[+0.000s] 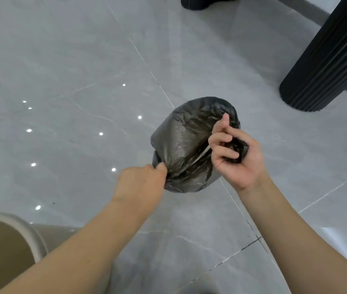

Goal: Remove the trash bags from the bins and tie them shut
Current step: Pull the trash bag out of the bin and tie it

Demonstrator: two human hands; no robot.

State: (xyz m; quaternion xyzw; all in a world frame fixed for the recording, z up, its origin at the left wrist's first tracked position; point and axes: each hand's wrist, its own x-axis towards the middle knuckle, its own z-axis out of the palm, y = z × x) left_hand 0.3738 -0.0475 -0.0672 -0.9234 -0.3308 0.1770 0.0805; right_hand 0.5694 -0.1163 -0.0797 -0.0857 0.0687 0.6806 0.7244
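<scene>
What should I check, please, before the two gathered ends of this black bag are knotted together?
1. Bag out of the bin: ok. The black trash bag is off to one side of the beige bin, over the floor tiles.
2. Left hand has an end: ok, it pinches a bunched corner at the bag's lower left edge.
3. Right hand has an end: ok, its fingers curl round a wad of plastic.
4. Mouth closed: not ok, a pale gap shows between the two held sides.
5. Enough slack to knot: cannot tell.
6. Bag resting on the floor or hanging: cannot tell.
</scene>
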